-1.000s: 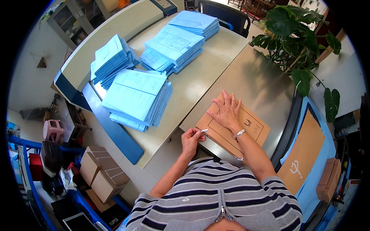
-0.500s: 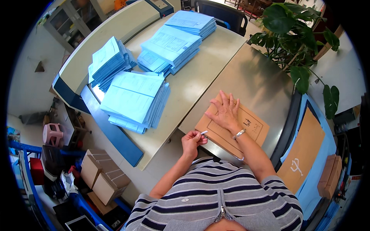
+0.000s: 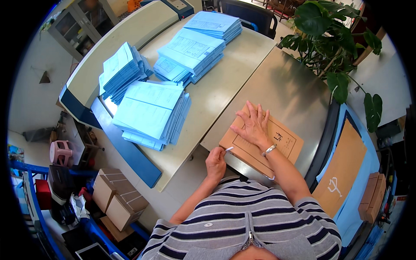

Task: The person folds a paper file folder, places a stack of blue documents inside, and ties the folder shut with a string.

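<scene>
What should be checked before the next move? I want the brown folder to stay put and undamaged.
1. Right hand flat on the brown folder: ok.
2. Left hand pinching a small white strip at the folder's near corner: ok.
3. Folder fully on the metal table: not ok, its near edge seems to overhang.
4. Blue paper stacks apart from the folder: ok.
5. What the strip is: cannot tell.

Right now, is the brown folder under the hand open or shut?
Shut: the brown folder lies flat on the metal table, cover up, right hand spread on it.
</scene>
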The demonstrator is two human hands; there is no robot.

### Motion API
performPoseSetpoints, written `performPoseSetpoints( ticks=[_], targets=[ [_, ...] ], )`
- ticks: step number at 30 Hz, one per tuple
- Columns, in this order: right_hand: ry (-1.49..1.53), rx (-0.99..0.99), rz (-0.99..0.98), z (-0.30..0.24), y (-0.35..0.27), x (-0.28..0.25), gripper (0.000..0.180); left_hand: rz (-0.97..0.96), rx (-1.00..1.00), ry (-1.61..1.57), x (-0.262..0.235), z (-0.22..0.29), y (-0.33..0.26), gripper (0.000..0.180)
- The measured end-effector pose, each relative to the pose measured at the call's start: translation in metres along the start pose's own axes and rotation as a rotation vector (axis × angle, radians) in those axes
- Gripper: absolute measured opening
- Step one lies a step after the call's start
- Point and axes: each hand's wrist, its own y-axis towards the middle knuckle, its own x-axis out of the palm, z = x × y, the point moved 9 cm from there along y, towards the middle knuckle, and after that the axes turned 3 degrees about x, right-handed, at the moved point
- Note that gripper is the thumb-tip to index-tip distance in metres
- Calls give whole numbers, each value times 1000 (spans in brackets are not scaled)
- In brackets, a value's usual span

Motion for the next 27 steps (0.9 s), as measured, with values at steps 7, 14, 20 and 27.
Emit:
performPoseSetpoints(
  ticks=[7, 14, 20, 27],
  targets=[
    [10, 0, -2, 1, 2, -1, 61, 49, -146, -127, 2, -20, -7, 8],
    [11, -11, 0, 1, 0, 1, 63, 41, -143, -110, 3, -15, -8, 10],
    [-3, -43, 30, 0, -1, -1, 60, 12, 49, -17, 2, 5, -4, 10],
    [4, -31, 81, -1, -5, -4, 58, 85, -40, -9, -1, -2, -3, 10]
  ],
)
